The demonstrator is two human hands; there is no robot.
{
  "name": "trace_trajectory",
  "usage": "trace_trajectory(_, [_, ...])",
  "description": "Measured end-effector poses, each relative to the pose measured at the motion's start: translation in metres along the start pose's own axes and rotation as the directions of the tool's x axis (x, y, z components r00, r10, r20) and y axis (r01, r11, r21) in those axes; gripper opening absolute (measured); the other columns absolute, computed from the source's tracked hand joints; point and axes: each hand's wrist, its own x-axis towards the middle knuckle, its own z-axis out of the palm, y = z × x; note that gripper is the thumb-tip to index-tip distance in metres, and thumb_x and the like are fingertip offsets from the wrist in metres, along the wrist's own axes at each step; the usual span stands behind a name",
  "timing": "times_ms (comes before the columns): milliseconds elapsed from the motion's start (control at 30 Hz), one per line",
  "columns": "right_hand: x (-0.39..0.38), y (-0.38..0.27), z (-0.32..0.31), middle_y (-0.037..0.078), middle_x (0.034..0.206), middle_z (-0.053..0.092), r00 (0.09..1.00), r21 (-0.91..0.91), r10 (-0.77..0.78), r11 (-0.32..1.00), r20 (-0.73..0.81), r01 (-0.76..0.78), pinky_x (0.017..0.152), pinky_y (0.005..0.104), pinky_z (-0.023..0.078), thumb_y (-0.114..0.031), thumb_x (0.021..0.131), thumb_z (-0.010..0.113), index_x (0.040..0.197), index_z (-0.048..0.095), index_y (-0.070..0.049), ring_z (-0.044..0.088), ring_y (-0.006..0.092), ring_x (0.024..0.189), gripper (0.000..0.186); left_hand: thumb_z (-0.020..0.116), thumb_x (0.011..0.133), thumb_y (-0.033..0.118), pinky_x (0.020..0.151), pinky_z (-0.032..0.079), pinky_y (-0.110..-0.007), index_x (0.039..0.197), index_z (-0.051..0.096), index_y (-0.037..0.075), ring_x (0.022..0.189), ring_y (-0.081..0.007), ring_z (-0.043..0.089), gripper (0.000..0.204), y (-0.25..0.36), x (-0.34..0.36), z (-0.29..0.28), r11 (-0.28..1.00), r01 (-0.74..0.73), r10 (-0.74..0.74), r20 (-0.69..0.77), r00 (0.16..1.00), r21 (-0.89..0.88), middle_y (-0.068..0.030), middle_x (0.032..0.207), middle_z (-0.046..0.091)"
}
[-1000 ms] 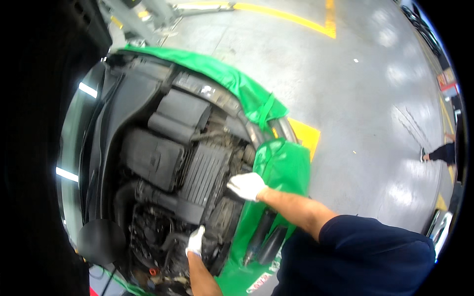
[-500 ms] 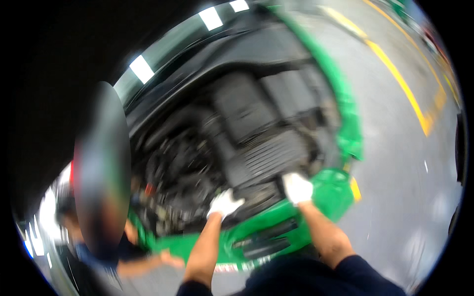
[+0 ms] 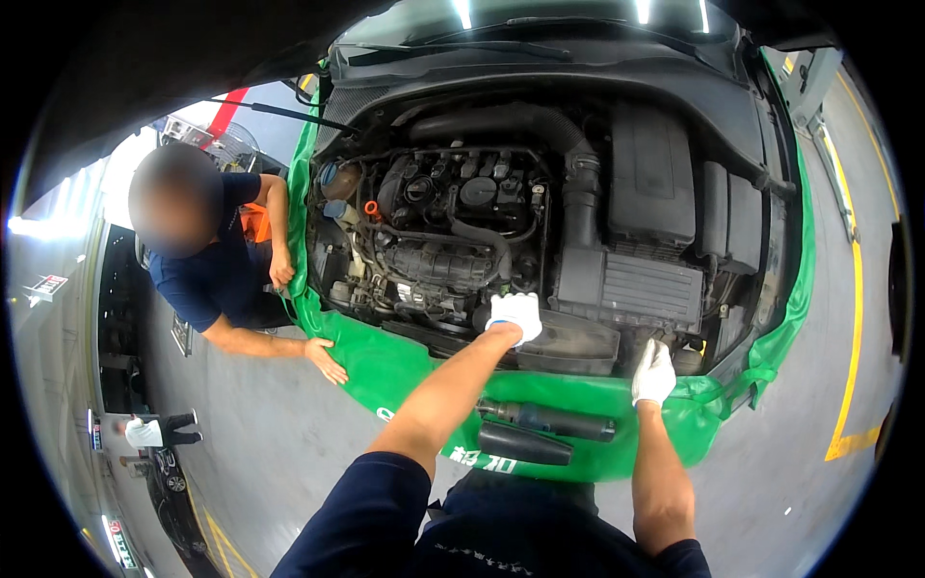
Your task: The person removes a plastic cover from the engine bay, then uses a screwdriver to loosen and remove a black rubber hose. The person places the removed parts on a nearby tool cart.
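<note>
Here's the dusty black panel (image 3: 573, 345), lying across the front of the open engine bay (image 3: 462, 207), just below the ribbed black box (image 3: 647, 289), between the person's two gloved hands. The left arm reaches up and inward from the lower edge, elbow a little bent, and the white-gloved left hand (image 3: 515, 316) sits knuckles up at the panel's left end! Its fingers curl downward, their tips hidden, so whether they close on anything I can't tell. Over to the right: that forearm stands nearly vertical, and the right hand (image 3: 655, 376) comes in beyond the panel's other end, fingers bunched and pointing into the bay (what's between them, if anything, doesn't show). Nearer the body, a green cover (image 3: 385, 361) drapes the car's front, carrying a long dark cylinder (image 3: 564, 421) and, just beside it, a tapered black piece (image 3: 523, 445). And out left, a co-worker (image 3: 207, 260) leans in, one palm spread flat on the cover.
</note>
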Motion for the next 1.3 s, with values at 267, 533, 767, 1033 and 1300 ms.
trace_trajectory(267, [0.002, 0.001, 0.003, 0.019, 0.107, 0.076, 1.0, -0.029, 0.01, 1.0, 0.001, -0.01, 0.084, 0.0474, 0.057, -0.04, 0.109, 0.051, 0.114, 0.07, -0.009, 0.072, 0.0405, 0.095, 0.036, 0.061, 0.089, 0.014, 0.09, 0.05, -0.048, 0.106, 0.061, 0.007, 0.092, -0.0329, 0.068, 0.019, 0.006, -0.017, 0.037, 0.983, -0.05, 0.13, -0.486, 0.864, 0.175, -0.0161, 0.1, 0.066])
trace_trajectory(533, [0.0, -0.002, -0.002, 0.019, 0.105, 0.075, 1.0, -0.01, -0.019, 1.0, -0.014, 0.019, 0.081, 0.0478, 0.057, -0.039, 0.108, 0.052, 0.11, 0.072, -0.009, 0.072, 0.0414, 0.092, 0.036, 0.055, 0.092, 0.014, 0.092, 0.056, -0.049, 0.108, 0.069, 0.003, 0.103, -0.0371, 0.073, 0.024, 0.0, -0.002, 0.012, 0.98, -0.175, 0.186, -0.127, 0.974, 0.092, -0.0224, 0.109, 0.074])
trace_trajectory(767, [0.001, -0.004, -0.004, 0.019, 0.101, 0.075, 1.0, -0.023, -0.023, 0.999, -0.019, 0.022, 0.08, 0.0479, 0.057, -0.038, 0.107, 0.055, 0.111, 0.073, -0.01, 0.072, 0.0412, 0.091, 0.034, 0.059, 0.089, 0.022, 0.096, 0.055, -0.049, 0.117, 0.069, 0.008, 0.109, -0.0413, 0.069, 0.033, -0.021, 0.001, 0.015, 0.978, -0.159, 0.142, -0.135, 0.981, -0.132, -0.0221, 0.113, 0.074])
trace_trajectory(1033, [0.002, -0.006, -0.004, 0.018, 0.103, 0.076, 1.0, -0.013, -0.007, 1.0, -0.006, 0.007, 0.083, 0.0467, 0.057, -0.039, 0.107, 0.055, 0.112, 0.072, -0.009, 0.073, 0.0401, 0.093, 0.035, 0.066, 0.102, 0.041, 0.111, 0.046, -0.037, 0.139, 0.058, 0.0, 0.128, -0.0296, 0.063, 0.056, -0.108, -0.016, 0.056, 0.714, -0.069, -0.104, -0.203, 0.974, -0.697, -0.0175, 0.134, 0.068])
trace_trajectory(1300, [0.001, -0.005, 0.0, 0.02, 0.105, 0.075, 1.0, -0.038, 0.015, 0.999, -0.006, -0.015, 0.082, 0.0469, 0.057, -0.038, 0.108, 0.054, 0.112, 0.072, -0.008, 0.072, 0.0413, 0.094, 0.035, 0.052, 0.105, 0.044, 0.115, 0.037, -0.068, 0.144, 0.052, 0.009, 0.135, -0.038, 0.055, 0.052, -0.12, 0.009, 0.076, -0.453, 0.438, -0.339, 0.604, 0.721, -0.777, -0.0158, 0.144, 0.06])
